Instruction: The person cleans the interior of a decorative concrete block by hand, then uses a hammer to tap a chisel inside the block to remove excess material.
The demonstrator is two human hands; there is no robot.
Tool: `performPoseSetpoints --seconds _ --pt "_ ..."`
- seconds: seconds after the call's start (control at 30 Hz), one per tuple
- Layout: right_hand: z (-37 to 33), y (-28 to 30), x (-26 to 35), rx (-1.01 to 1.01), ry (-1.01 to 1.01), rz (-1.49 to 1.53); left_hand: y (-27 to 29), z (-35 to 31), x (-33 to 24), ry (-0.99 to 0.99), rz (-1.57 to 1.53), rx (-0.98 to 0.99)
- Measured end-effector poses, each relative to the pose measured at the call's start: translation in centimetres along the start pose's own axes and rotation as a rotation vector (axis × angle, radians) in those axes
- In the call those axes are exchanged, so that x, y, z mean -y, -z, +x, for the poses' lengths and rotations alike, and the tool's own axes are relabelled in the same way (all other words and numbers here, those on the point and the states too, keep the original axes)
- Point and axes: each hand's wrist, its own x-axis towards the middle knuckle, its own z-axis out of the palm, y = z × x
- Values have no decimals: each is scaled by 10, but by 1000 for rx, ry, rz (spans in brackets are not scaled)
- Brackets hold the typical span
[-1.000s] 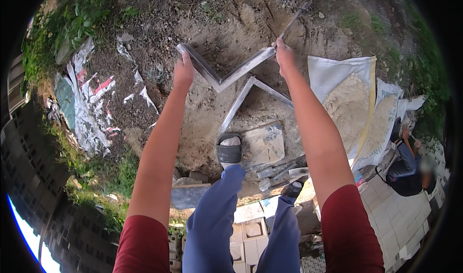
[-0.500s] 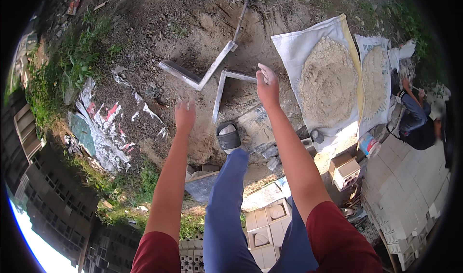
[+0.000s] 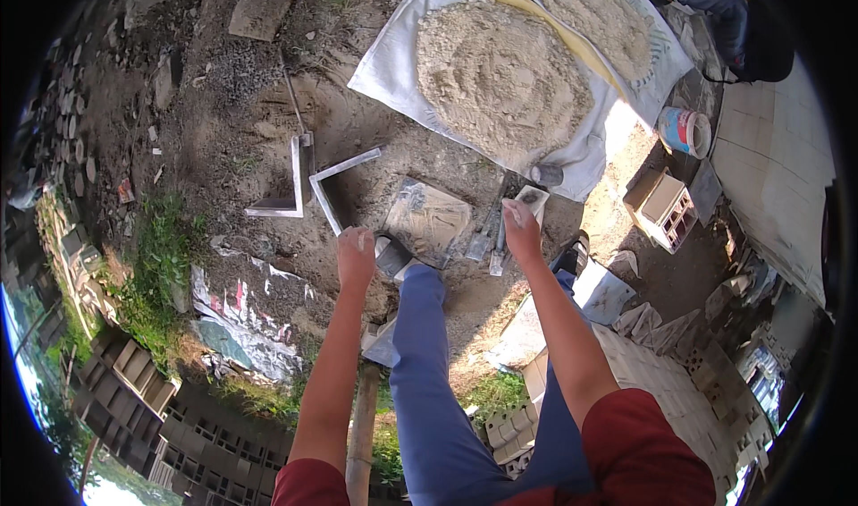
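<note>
My left hand (image 3: 357, 254) hangs over the ground just above my sandalled left foot, close to the lower end of a pale-edged L-shaped metal piece (image 3: 323, 195). Its fingers bend loosely, and I see nothing in them. My right hand (image 3: 521, 227) is farther right, dusty at the fingertips, its fingers loosely apart and apparently holding nothing. Under and beside it lie narrow grey tools (image 3: 483, 238) and a small pale rectangular block or mould (image 3: 534, 199). Another L-shaped piece (image 3: 297, 180) with a long thin rod lies farther left. A square sand-covered board (image 3: 429, 220) lies between my hands.
White sacks (image 3: 384, 77) with heaps of sandy material (image 3: 500, 72) are spread ahead. A grey cup (image 3: 547, 174) stands at their edge. To the right are a bucket (image 3: 685, 131), a hollow block (image 3: 660, 204) and a person (image 3: 760, 41). Torn plastic (image 3: 246, 318) lies left.
My view has swung right, so the sacks and L-shaped pieces sit farther left. My right hand has left the L-shaped pieces and is now above the tools beside the board.
</note>
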Motion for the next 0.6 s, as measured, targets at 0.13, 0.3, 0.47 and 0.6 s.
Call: performPoseSetpoints --seconds 0.13,0.3,0.47,0.6 --pt "-13 98 -41 -62 -114 -137 -55 14 -78 -146 26 47" --pt "-33 231 -104 -252 -230 -75 -168 0 -206 -290 -49 268" --pt "-54 323 -148 -369 -326 -94 -272 -37 -313 -470 -40 333" --pt "-73 379 -182 -441 -378 -55 -340 -73 -383 -556 -112 488"
